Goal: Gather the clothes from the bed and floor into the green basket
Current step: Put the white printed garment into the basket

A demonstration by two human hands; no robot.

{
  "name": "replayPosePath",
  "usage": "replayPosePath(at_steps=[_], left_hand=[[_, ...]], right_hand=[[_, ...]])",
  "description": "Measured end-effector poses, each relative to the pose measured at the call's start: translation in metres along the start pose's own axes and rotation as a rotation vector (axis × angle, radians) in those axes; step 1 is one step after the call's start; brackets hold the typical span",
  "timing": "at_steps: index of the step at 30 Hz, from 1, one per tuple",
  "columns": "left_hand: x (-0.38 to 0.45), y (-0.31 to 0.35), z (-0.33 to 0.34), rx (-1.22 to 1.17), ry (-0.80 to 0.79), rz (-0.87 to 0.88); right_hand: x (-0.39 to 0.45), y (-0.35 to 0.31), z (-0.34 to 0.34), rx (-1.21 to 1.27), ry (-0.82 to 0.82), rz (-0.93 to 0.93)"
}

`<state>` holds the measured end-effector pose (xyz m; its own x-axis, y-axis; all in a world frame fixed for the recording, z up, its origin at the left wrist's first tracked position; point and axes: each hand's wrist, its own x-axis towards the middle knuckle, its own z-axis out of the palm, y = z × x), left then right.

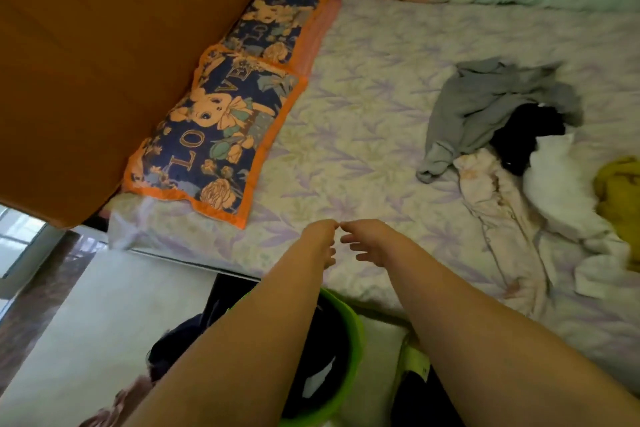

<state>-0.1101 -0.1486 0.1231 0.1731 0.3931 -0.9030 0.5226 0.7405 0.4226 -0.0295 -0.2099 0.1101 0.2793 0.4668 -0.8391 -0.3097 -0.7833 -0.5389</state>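
Green basket (pixel 353 350) half hidden under forearms

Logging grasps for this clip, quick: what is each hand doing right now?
Left hand: open, fingers loosely curled, holding nothing.
Right hand: open, fingers relaxed over the bed, holding nothing.

Both forearms are bare from the lower edge of view up to the wrists, no sleeves showing. The left hand (pixel 320 236) and right hand (pixel 367 239) wear no gloves, rings, or watch.
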Motion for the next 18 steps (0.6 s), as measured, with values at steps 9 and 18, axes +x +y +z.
replayPosePath(at_steps=[9,18], left_hand=[[0.031,0.081,0.170,0.151,-0.089,0.075],[0.118,0.110,0.343,0.260,-0.152,-0.020]], right_hand=[[0.047,-0.020,-0.174,0.168,0.124,-0.002],[0.145,0.016,-0.341,0.207,0.250,0.147]])
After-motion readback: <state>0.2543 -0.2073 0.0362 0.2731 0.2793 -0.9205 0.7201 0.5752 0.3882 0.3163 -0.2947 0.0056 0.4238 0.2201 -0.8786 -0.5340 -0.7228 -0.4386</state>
